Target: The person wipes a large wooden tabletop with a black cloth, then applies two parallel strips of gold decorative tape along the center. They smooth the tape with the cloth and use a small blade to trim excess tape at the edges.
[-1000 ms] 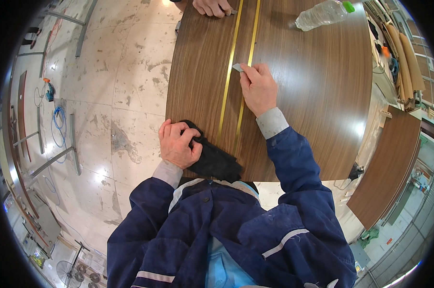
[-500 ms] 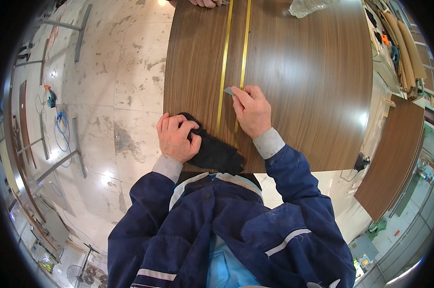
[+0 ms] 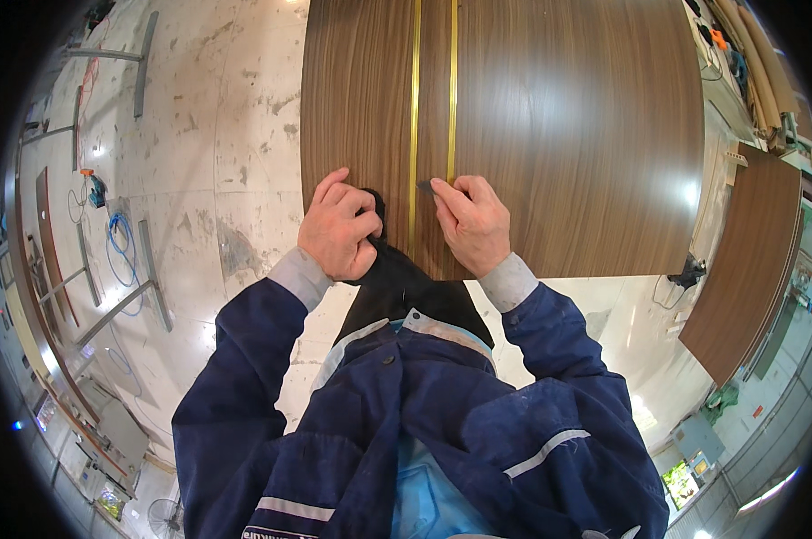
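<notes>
A wood-grain board (image 3: pixel 586 180) lies before me, with two thin gold strips, a left strip (image 3: pixel 415 117) and a right strip (image 3: pixel 453 99), running lengthwise along it. Bunched under the fingers of my left hand (image 3: pixel 340 231) is a black cloth (image 3: pixel 390 265), near the board's left front corner; its lower part blends with my dark trousers. My right hand (image 3: pixel 476 220) pinches a small, flat, dark grey blade-like piece (image 3: pixel 425 186) between thumb and forefinger. Its tip points left, between the strips close to the left one. Whether it touches the board I cannot tell.
Brown panels (image 3: pixel 743 269) lean at the right, below rolled brown sheets (image 3: pixel 756 72). On the stained pale floor (image 3: pixel 235 135) to the left are grey metal frames (image 3: pixel 145 63), a blue hose (image 3: pixel 119 235) and a teal power tool (image 3: pixel 97 189). A fan (image 3: pixel 165 516) stands lower left.
The board sits farther from my body. Both hands are closer to its front edge, and the cloth no longer spreads across the strips. A clear bottle and another person's hand have left the view.
</notes>
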{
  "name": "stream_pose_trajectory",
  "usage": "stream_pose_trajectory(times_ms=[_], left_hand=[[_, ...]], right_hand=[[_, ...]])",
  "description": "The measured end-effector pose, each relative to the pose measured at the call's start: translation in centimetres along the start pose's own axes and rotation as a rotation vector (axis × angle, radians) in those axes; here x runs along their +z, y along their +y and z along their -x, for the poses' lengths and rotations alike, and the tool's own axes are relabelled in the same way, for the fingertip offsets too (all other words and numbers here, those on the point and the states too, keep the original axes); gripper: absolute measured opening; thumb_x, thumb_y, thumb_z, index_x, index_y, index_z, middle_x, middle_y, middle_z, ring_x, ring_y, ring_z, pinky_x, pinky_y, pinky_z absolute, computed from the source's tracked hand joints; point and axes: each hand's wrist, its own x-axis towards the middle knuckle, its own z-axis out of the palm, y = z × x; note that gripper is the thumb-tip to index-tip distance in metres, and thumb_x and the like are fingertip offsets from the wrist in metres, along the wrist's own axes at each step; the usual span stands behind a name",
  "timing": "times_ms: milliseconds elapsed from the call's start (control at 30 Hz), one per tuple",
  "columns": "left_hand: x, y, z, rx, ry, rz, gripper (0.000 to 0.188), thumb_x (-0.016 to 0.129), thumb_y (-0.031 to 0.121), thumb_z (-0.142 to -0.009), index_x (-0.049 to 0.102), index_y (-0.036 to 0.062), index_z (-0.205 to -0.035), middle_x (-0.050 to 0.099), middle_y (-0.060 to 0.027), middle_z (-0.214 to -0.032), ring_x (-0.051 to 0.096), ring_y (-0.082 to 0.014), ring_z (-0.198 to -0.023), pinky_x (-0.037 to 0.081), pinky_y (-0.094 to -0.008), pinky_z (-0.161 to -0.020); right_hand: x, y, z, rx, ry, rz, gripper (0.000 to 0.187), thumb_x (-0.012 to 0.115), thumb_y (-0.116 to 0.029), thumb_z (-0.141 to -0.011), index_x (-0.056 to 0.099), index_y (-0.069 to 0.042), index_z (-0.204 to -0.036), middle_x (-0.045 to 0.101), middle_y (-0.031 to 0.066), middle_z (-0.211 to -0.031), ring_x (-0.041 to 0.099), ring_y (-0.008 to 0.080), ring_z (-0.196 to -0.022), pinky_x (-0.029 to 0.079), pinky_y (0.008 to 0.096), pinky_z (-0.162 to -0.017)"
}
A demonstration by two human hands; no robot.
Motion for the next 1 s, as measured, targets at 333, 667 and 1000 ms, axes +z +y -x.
stream_pose_trajectory(times_ms=[333, 667, 1000], left_hand=[[3.3, 1.7, -1.5, -0.485, 0.478, -0.060, 0.039, 0.073, 0.028, -0.090, 0.070, 0.0074, -0.124, 0.064, -0.0169, -0.129, 0.058, -0.0387, -0.125, 0.035, -0.0615, -0.121], [6.0, 0.6, -11.5, -0.618, 0.337, -0.299, 0.078, 0.068, 0.039, -0.086, 0.048, 0.0030, -0.152, 0.032, -0.0261, -0.169, 0.023, -0.0426, -0.161, 0.011, -0.0601, -0.132], [4.5, -6.5, -22.0, -0.670, 0.483, -0.300, 0.076, 0.069, 0.043, -0.087, 0.052, 0.0066, -0.151, 0.035, -0.0207, -0.170, 0.025, -0.0359, -0.162, 0.011, -0.0569, -0.133]], right_hand=[[-3.1, 1.7, 4.6, 0.207, 0.157, -0.076, 0.025, 0.081, -0.009, -0.089, 0.079, -0.010, -0.114, 0.070, 0.0128, -0.105, 0.071, 0.0311, -0.093, 0.060, 0.0404, -0.079], [-5.2, 12.1, 1.0, 0.452, 0.579, 0.131, 0.026, 0.077, -0.012, -0.098, 0.076, -0.007, -0.124, 0.065, 0.0129, -0.113, 0.067, 0.0250, -0.097, 0.058, 0.0358, -0.080], [-5.8, 11.8, 0.7, 0.486, 0.539, 0.105, 0.029, 0.078, -0.012, -0.098, 0.075, -0.006, -0.126, 0.064, 0.0121, -0.113, 0.067, 0.0239, -0.096, 0.057, 0.0355, -0.080]])
